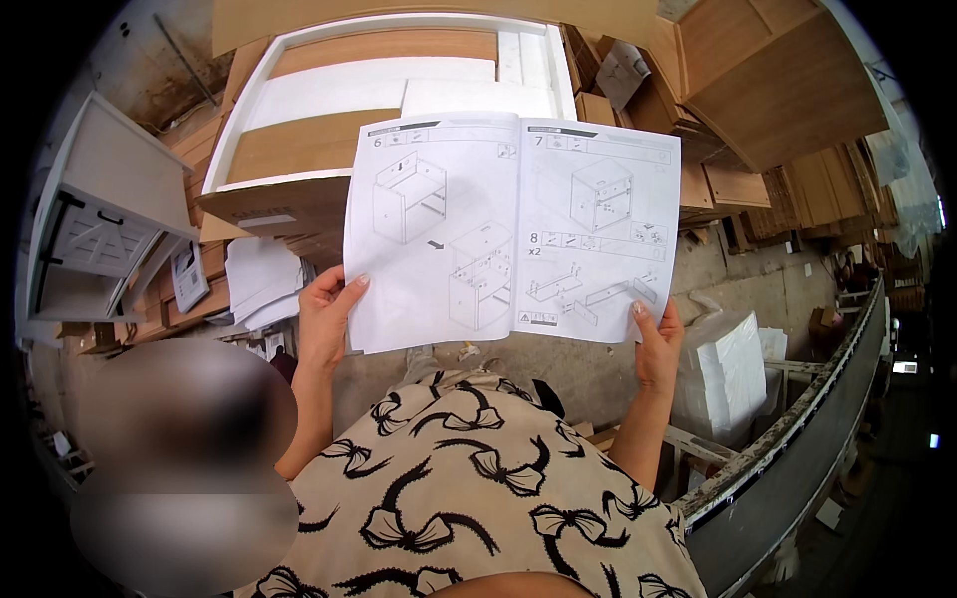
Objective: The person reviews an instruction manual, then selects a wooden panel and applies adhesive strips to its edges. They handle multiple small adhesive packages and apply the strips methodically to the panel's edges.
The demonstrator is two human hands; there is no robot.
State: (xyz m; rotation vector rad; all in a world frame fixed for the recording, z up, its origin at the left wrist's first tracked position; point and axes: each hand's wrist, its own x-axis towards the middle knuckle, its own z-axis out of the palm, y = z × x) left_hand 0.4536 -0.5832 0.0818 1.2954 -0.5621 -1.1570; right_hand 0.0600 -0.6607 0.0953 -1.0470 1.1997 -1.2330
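Both hands, left hand (324, 324) and right hand (658, 344), are gripping the lower corners of a white, line-drawn paper assembly booklet (513, 229), holding it spread flat for reading at frame centre.

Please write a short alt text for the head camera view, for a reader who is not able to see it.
Seen from above, a person's left hand and right hand hold open an assembly instruction booklet with line drawings of a small cabinet. Behind it lie wooden furniture panels with white foam sheets, and stacked boards stand to the right. The person wears a cream garment with black bows.
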